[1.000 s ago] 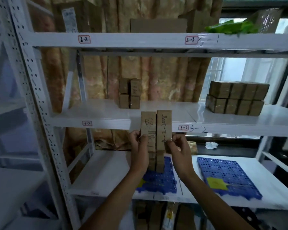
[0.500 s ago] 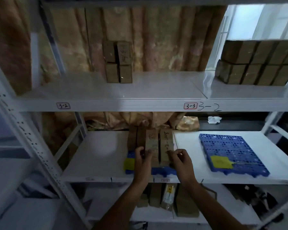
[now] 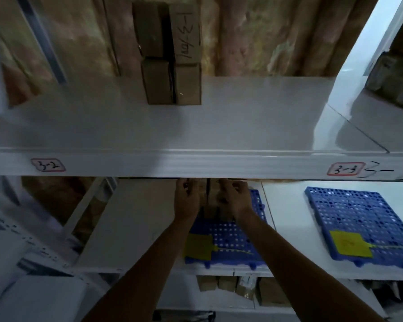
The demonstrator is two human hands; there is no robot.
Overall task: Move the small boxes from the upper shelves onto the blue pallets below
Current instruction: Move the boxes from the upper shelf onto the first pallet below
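Both my hands reach under the middle shelf beam. My left hand [image 3: 186, 201] and my right hand [image 3: 233, 201] grip the small brown boxes [image 3: 209, 201] from either side over the back of the left blue pallet [image 3: 230, 238]; whether the boxes touch the pallet is unclear. The beam hides their tops. A stack of several small brown boxes [image 3: 170, 56] stands at the back of the upper shelf [image 3: 242, 117]. A second blue pallet [image 3: 363, 224] with a yellow label lies bare on the right.
The white shelf beam [image 3: 196, 162] marked 3-2 and 3-3 crosses just above my hands. More brown boxes [image 3: 391, 84] sit at the upper right. Boxes and packages [image 3: 242, 287] fill the shelf below the pallets. A white upright with holes stands on the left.
My hands brought the boxes down from in front of the upper shelf to the left pallet, then pushed them farther back. The camera moved closer and tilted down.
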